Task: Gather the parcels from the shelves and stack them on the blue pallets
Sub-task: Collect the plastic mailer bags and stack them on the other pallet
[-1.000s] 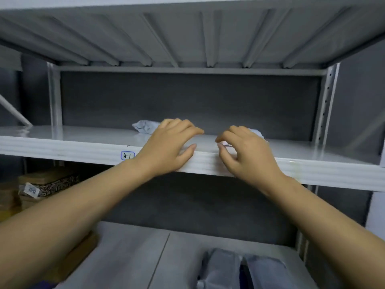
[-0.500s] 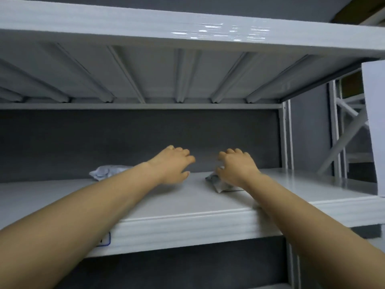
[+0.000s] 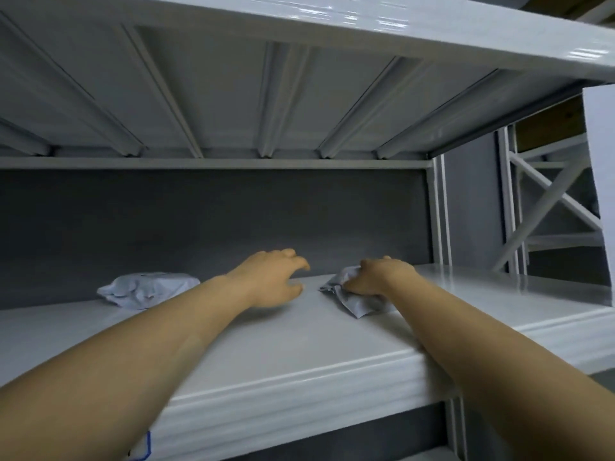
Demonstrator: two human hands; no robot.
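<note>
Grey plastic, crumpled and flat: a mailer parcel (image 3: 357,304) lying on the white metal shelf (image 3: 299,344), right of the bay's middle and set well back from the front lip. Gripped from above by the right hand (image 3: 376,277), fingers curled over its far edge. Left hand (image 3: 273,281) just beside it, holding nothing, fingers loosely bent; touching the shelf or hovering, cannot tell. Reads as the gathering step, pickup at the shelf, with stacking not yet begun. Calls next for firming the grip, drawing the bag toward the front lip and lifting it clear, with the free hand perhaps sent to the second parcel (image 3: 146,289), well apart on the left. Long axis seemingly diagonal across the shelf, back-left to front-right, one corner pointing toward the left hand; partly hidden, so roughly judged.
</note>
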